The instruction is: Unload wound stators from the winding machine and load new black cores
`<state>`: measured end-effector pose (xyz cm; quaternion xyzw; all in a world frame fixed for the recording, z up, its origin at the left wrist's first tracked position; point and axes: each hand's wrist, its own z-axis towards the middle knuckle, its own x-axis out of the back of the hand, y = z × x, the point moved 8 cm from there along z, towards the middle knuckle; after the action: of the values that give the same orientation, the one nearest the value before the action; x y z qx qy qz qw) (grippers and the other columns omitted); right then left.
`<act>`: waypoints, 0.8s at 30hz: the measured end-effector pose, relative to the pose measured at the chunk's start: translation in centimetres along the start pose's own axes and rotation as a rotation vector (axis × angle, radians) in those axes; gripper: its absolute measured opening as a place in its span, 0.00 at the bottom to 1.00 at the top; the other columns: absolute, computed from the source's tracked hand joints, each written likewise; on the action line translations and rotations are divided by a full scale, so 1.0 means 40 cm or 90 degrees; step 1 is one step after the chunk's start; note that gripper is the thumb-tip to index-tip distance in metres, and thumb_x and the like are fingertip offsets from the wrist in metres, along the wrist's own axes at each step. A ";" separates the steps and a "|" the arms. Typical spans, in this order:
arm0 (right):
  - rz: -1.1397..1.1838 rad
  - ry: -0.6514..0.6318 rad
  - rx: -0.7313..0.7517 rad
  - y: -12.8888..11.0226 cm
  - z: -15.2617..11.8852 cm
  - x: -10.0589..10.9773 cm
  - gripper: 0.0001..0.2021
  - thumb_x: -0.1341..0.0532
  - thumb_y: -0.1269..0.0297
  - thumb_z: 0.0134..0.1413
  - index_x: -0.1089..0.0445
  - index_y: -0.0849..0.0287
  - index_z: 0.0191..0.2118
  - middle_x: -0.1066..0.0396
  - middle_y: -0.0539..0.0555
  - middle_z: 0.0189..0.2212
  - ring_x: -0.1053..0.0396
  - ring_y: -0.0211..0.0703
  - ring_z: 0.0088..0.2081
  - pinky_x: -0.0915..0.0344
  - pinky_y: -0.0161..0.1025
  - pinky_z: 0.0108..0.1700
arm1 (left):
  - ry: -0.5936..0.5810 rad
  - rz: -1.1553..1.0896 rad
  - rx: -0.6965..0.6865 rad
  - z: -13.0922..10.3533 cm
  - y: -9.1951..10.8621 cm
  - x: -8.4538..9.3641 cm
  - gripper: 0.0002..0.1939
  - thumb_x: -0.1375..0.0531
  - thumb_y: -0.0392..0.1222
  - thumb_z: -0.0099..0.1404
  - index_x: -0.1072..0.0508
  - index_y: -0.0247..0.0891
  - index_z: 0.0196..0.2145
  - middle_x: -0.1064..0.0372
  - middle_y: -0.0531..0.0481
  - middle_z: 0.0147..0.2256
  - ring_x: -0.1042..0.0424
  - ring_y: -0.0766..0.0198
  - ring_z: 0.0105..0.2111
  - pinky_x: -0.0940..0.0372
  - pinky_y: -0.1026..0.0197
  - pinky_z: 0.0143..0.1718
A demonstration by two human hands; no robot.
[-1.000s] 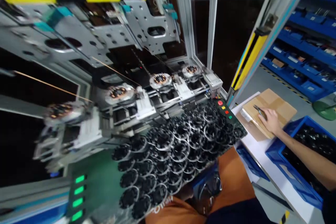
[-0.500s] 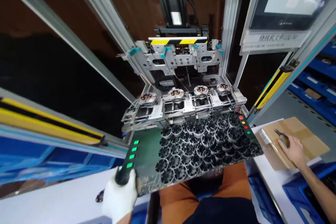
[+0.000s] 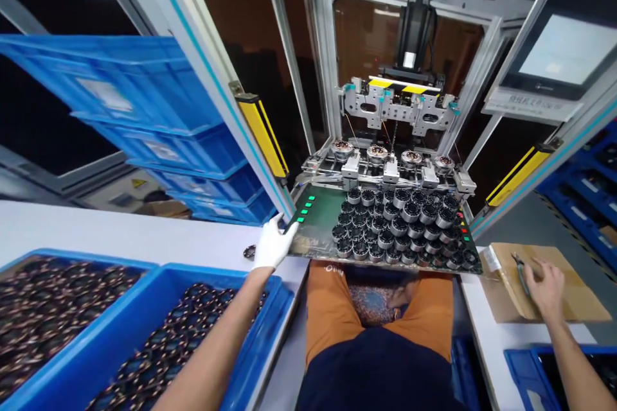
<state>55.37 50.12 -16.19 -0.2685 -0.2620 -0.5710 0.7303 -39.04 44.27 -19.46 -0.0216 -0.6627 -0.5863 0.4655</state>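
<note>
At your left side: your left hand (image 3: 272, 245), in a white glove, rests at the left corner of the green panel (image 3: 324, 218), beside its row of lit green buttons (image 3: 303, 210).
Left fingers: curled together, the tips touching the panel's edge; whether they press a button, you cannot tell from this view.
Right hand: your bare right hand (image 3: 544, 284) lies on the cardboard sheet (image 3: 573, 289) on the white bench (image 3: 501, 340) to your right.
Right fingers: spread loosely and laid flat, the tips just beside the small pliers (image 3: 519, 266) that lie on the cardboard; you cannot tell if they touch the tool.
Black stator cores (image 3: 400, 225): packed upright in rows over the right part of the green panel, between your two hands.
Winding stations (image 3: 393, 157): four copper-wound cores sit in a line just behind the panel, under the grey metal head (image 3: 400, 106) with its yellow and black bar.
Side buttons (image 3: 463, 225): red, yellow and green, along the panel's right edge.
Blue bins near you (image 3: 144, 308): two at your lower left, filled with copper-wound parts.
Stacked blue crates (image 3: 159, 135): well behind your left hand, past the yellow light curtain (image 3: 263, 135).
Screen (image 3: 559, 51): upper right, on the frame.
Lap: orange cloth (image 3: 332, 308) below the panel.
</note>
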 end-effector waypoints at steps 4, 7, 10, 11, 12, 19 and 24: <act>0.084 0.000 0.119 -0.292 0.264 0.139 0.15 0.35 0.59 0.73 0.27 0.37 0.61 0.17 0.57 0.51 0.18 0.69 0.50 0.21 0.65 0.53 | -0.054 0.049 -0.093 0.069 0.167 0.079 0.52 0.46 0.71 0.70 0.21 0.25 0.73 0.24 0.33 0.68 0.22 0.38 0.68 0.31 0.43 0.72; 0.145 0.001 0.305 -0.596 0.500 0.243 0.17 0.32 0.71 0.74 0.27 0.47 0.61 0.18 0.61 0.53 0.18 0.63 0.52 0.22 0.64 0.57 | -0.083 0.174 -0.271 0.156 0.368 0.094 0.43 0.48 0.66 0.76 0.15 0.28 0.65 0.19 0.33 0.60 0.21 0.35 0.62 0.30 0.40 0.68; 0.261 -0.094 0.391 -0.846 0.721 0.224 0.13 0.32 0.69 0.80 0.25 0.47 0.62 0.19 0.52 0.55 0.19 0.48 0.54 0.21 0.53 0.59 | -0.130 0.475 -0.449 0.265 0.552 0.029 0.30 0.46 0.57 0.86 0.16 0.37 0.68 0.19 0.33 0.59 0.21 0.36 0.58 0.30 0.38 0.66; 0.294 -0.144 0.420 -0.922 0.780 0.184 0.11 0.33 0.67 0.82 0.24 0.47 0.62 0.20 0.49 0.55 0.20 0.44 0.53 0.22 0.49 0.58 | -0.145 0.534 -0.462 0.312 0.595 0.003 0.26 0.43 0.55 0.88 0.16 0.37 0.68 0.19 0.32 0.58 0.20 0.39 0.57 0.30 0.41 0.65; 0.299 -0.182 0.449 -0.993 0.833 0.130 0.08 0.32 0.62 0.83 0.22 0.49 0.61 0.20 0.48 0.54 0.20 0.43 0.54 0.23 0.48 0.59 | -0.144 0.556 -0.481 0.359 0.640 -0.022 0.25 0.39 0.55 0.88 0.16 0.37 0.68 0.19 0.32 0.58 0.21 0.41 0.58 0.30 0.42 0.66; 0.069 -0.564 0.365 -1.320 1.008 -0.396 0.17 0.35 0.61 0.84 0.17 0.59 0.67 0.16 0.54 0.58 0.18 0.49 0.54 0.30 0.44 0.53 | -0.219 0.573 -0.566 0.591 0.757 -0.226 0.21 0.38 0.50 0.90 0.17 0.42 0.71 0.31 0.40 0.75 0.35 0.35 0.74 0.31 0.38 0.70; -0.053 -0.635 0.326 -1.389 0.997 -0.548 0.17 0.37 0.59 0.85 0.16 0.63 0.64 0.15 0.61 0.55 0.17 0.57 0.54 0.35 0.47 0.46 | -0.271 0.561 -0.595 0.623 0.749 -0.278 0.17 0.36 0.46 0.87 0.13 0.46 0.66 0.24 0.44 0.69 0.28 0.40 0.69 0.30 0.42 0.68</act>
<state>-6.42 81.56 2.51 -0.3094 -0.7162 -0.3216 0.5366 -30.28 79.22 -0.92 -0.6038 -0.3458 -0.5499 0.4620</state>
